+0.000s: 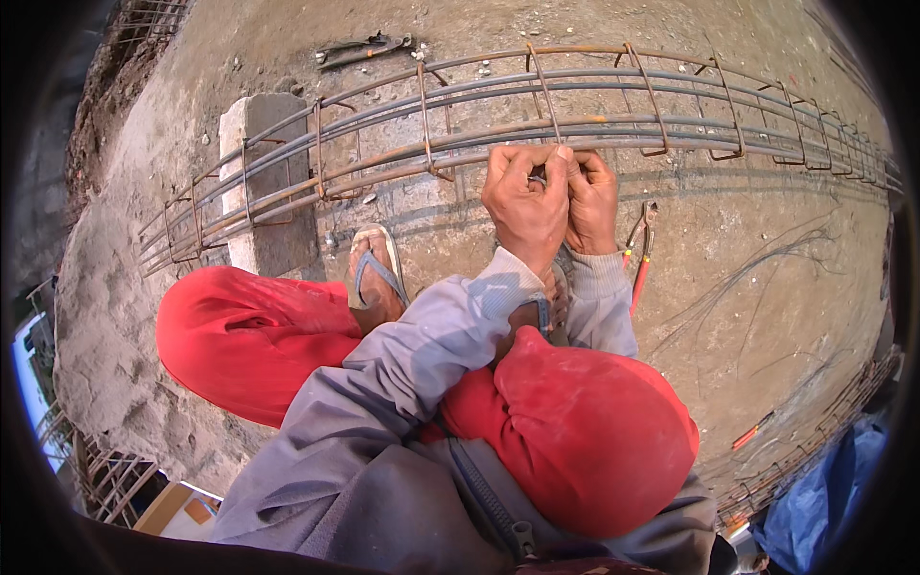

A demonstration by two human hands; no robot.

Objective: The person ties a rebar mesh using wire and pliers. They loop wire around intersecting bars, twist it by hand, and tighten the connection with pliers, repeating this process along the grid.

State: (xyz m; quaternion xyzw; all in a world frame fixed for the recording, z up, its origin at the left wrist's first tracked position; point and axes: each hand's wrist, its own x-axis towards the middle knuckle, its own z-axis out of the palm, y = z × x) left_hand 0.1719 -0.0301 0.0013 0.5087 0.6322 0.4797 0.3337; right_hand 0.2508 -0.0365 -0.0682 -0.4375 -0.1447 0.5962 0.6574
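Note:
A long rebar cage (604,122) of straight bars and rectangular stirrups crosses in front of me. My left hand (528,201) and my right hand (594,201) meet at its near lower bar (467,159), where a stirrup (544,97) comes down. Both hands have curled fingers pressed close together on the cage. Any thin tie wire between the fingertips is hidden. To the right of my right hand lie red-handled pliers (640,280) on the concrete, jaws towards the cage.
A concrete block (269,180) stands under the cage's left part. Loose thin wires (747,273) lie to the right. Beyond the cage is a dark tool (366,52). Another red-handled tool (747,437) and a blue tarpaulin (819,496) are at lower right. My sandalled foot (377,273) is near the block.

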